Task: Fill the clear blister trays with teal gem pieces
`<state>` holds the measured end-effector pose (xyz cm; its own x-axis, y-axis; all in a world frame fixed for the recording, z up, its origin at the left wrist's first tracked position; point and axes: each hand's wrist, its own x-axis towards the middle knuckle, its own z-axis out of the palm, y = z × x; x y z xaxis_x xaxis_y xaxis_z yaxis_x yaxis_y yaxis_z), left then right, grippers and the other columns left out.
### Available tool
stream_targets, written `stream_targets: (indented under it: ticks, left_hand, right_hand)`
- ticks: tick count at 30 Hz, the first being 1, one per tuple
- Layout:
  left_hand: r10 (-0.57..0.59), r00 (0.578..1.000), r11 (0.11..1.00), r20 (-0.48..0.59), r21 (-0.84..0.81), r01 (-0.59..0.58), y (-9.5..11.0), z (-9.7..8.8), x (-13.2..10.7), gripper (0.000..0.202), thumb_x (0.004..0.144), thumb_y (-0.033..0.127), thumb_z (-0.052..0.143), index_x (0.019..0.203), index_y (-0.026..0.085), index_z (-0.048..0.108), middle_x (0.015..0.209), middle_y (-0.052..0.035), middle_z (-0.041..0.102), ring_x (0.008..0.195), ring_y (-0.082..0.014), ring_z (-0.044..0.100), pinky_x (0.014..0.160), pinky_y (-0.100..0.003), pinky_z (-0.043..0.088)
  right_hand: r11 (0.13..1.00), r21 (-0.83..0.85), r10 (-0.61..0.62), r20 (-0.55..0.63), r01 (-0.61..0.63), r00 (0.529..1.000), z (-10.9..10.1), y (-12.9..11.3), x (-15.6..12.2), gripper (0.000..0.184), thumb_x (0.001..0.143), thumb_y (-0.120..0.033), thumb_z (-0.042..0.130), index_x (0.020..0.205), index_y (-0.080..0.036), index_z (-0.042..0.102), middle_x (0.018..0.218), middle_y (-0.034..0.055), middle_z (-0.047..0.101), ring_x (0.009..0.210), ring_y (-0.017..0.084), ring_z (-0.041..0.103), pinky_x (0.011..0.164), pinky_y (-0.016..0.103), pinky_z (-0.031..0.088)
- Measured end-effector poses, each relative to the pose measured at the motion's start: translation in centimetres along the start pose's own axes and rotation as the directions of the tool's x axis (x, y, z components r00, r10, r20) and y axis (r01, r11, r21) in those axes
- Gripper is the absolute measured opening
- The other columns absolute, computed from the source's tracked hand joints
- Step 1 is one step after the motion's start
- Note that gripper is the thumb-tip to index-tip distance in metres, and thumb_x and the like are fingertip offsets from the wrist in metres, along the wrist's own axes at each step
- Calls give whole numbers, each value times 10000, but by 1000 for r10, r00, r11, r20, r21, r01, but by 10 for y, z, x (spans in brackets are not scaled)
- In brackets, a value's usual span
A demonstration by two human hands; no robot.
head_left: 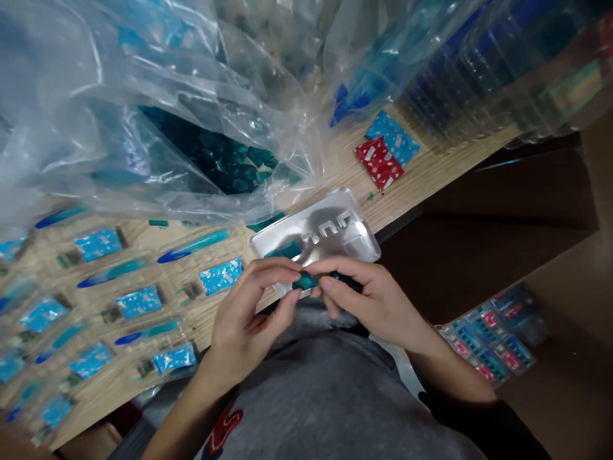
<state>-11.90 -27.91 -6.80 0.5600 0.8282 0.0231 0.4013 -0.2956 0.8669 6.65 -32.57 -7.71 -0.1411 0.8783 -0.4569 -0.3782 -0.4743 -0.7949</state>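
Observation:
My left hand (pixel 249 316) and my right hand (pixel 368 297) meet just below the table edge, both pinching a small teal piece (pixel 306 280) between their fingertips. Right behind them a clear plastic blister tray (pixel 330 227) lies on the wooden table (pixel 431 169), with a couple of teal pieces in its left pockets. A large clear plastic bag (pixel 158 115) full of dark teal pieces (pixel 225 160) sits behind the tray.
Several filled trays (pixel 138 300) with blue packets and blue-teal pens cover the table's left. A red packet (pixel 379 163) and a blue packet (pixel 393 135) lie at the right. Stacked clear trays (pixel 469 83) stand behind. More packed trays (pixel 493 342) lie lower right.

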Motion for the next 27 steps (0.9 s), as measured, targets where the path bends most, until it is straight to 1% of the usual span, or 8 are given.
stream_targets:
  ticks: [2,4,8,13,16,21,24,27]
  left_hand:
    - [26,997,997,-74,81,-20,-4,4,5,225,908,104,601,1084,243,578,1040,-30,641,993,-154,636,847,-320,543]
    - [125,983,970,-134,223,-92,-10,9,15,255,885,85,627,1083,235,569,1027,-30,648,976,-155,640,832,-318,532]
    - [308,949,864,-72,437,-248,-22,21,33,229,895,101,610,1078,229,562,1027,-42,684,966,-186,647,817,-350,504]
    - [303,953,879,-11,390,-275,-26,20,32,380,894,133,621,1229,282,521,1027,-19,697,958,-197,652,825,-376,517]
    - [288,957,888,26,367,-277,-23,18,29,474,921,146,599,1359,260,458,1090,-49,679,995,-192,644,833,-352,535]
    - [248,968,870,26,433,-234,-19,18,32,281,938,140,580,1201,238,572,1065,-50,627,969,-169,623,830,-307,526]
    - [238,969,871,65,427,-243,-17,16,34,206,929,143,598,1120,218,593,1073,-55,616,989,-173,619,841,-310,524]
    - [246,961,895,125,351,-275,-15,13,35,209,939,98,555,1122,197,578,1107,-65,637,1039,-173,621,890,-321,519]
  right_hand:
    - [999,-22,-48,-81,46,996,-6,2,-1,182,906,-230,580,1051,-202,686,760,-43,621,526,42,530,551,213,459]
    - [993,-57,-114,-187,105,976,-12,2,-1,184,908,-240,585,1058,-211,686,747,-50,615,512,41,533,548,219,450]
    - [982,-115,-176,-288,148,941,-19,-1,-2,162,908,-249,587,1027,-209,690,724,-50,612,503,55,544,534,234,443]
    - [982,-115,-180,-313,151,932,-21,0,-1,161,900,-268,595,1018,-206,686,714,-48,618,509,64,550,548,247,454]
    - [988,-26,-150,-310,149,939,-21,4,1,179,903,-306,604,1031,-208,683,739,-40,631,527,63,551,542,238,443]
    - [974,178,-99,-237,143,967,-22,8,4,248,858,-257,638,1102,-233,673,912,-19,642,575,55,564,530,228,428]
    - [969,204,-92,-241,143,966,-23,8,5,275,835,-178,605,1097,-228,671,946,-15,652,593,52,575,551,228,439]
    - [969,193,-99,-261,153,960,-23,9,8,263,847,-186,590,1101,-218,649,944,-8,682,591,59,584,579,240,463]
